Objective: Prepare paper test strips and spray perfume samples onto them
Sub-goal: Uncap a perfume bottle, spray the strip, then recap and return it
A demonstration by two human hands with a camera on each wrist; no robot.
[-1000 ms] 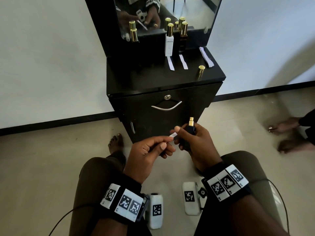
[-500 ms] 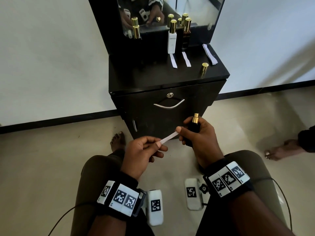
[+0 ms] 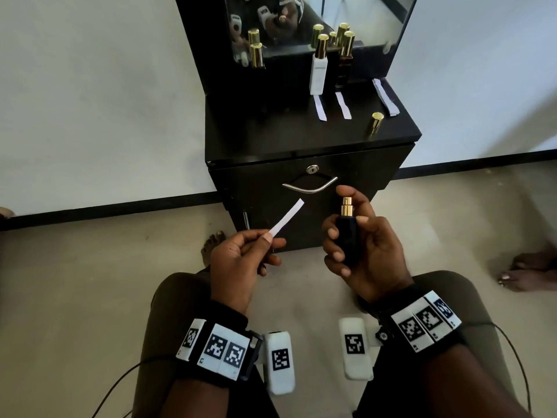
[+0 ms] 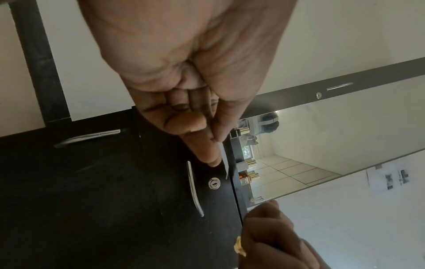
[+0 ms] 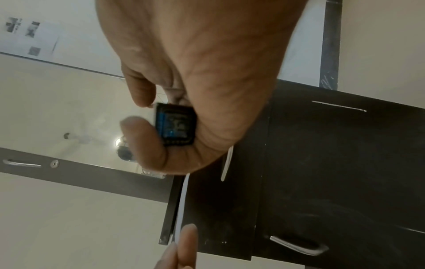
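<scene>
Both hands work just in front of the black cabinet (image 3: 301, 206). Left hand (image 3: 238, 260) pinches the paper strip (image 3: 286, 218) by its lower end; right hand (image 3: 364, 251) wraps the dark perfume bottle (image 3: 346, 233), forefinger over the gold nozzle. Aim the nozzle at the strip's free end before pressing. Only the right wrist view shows the bottle's base.
</scene>
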